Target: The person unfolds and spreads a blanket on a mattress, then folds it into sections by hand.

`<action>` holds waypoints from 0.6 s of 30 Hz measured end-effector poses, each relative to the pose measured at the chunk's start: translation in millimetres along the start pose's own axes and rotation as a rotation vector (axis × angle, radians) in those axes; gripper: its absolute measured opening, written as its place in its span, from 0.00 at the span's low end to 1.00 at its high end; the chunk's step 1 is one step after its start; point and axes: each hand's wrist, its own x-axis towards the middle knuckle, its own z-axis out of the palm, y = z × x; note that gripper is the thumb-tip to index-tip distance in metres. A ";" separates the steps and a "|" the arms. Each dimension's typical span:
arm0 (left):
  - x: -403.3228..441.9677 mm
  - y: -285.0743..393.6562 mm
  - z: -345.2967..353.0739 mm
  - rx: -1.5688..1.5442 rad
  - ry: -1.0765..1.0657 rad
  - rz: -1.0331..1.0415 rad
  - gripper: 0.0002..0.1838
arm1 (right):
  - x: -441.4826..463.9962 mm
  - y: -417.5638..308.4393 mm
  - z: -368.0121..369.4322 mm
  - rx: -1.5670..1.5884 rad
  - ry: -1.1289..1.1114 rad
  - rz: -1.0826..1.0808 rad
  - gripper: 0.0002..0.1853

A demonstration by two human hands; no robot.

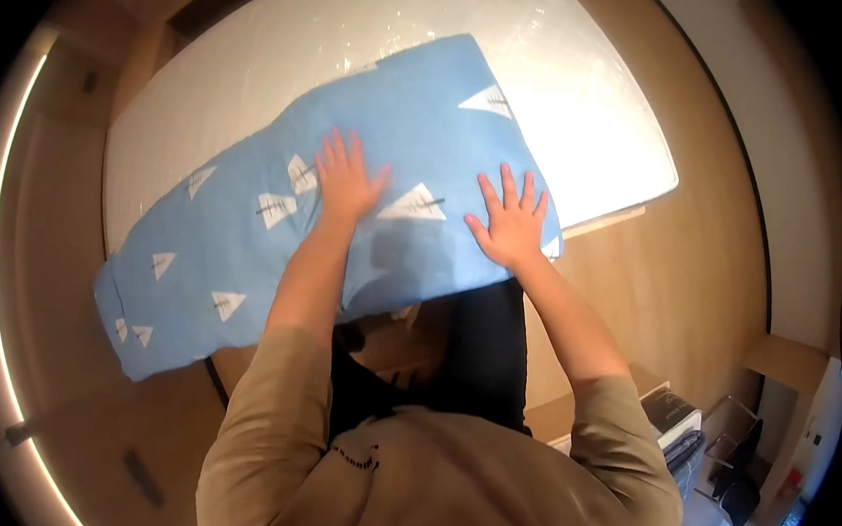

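A blue cloth (421,99) with white triangle tree prints lies folded across the near part of a white mattress (585,109), its left end hanging past the mattress edge. On the middle of the cloth rests my left hand (349,181), palm down, fingers spread and slightly blurred. My right hand (512,220) lies flat near the cloth's right edge, its fingers apart. Neither hand grips anything. Between the two hands shows one large white triangle print.
The mattress has a shiny, clear plastic-like surface and sits on a wooden bed base (607,221). A bright light strip (7,180) runs down the left. At the lower right are a dark box (667,410), folded fabric and a black chair (740,499).
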 end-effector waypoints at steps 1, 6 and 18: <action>4.4 1.6 0.2 0.019 0.007 0.003 0.48 | 0.7 0.2 4.7 -0.027 0.033 -0.019 0.39; -17.4 2.2 -30.8 0.008 -0.066 -0.035 0.49 | -14.1 6.3 -39.0 0.172 -0.137 -0.031 0.45; -135.5 -18.5 -68.4 -0.639 -0.091 -0.736 0.52 | 14.6 119.9 -34.2 1.381 -0.723 0.599 0.61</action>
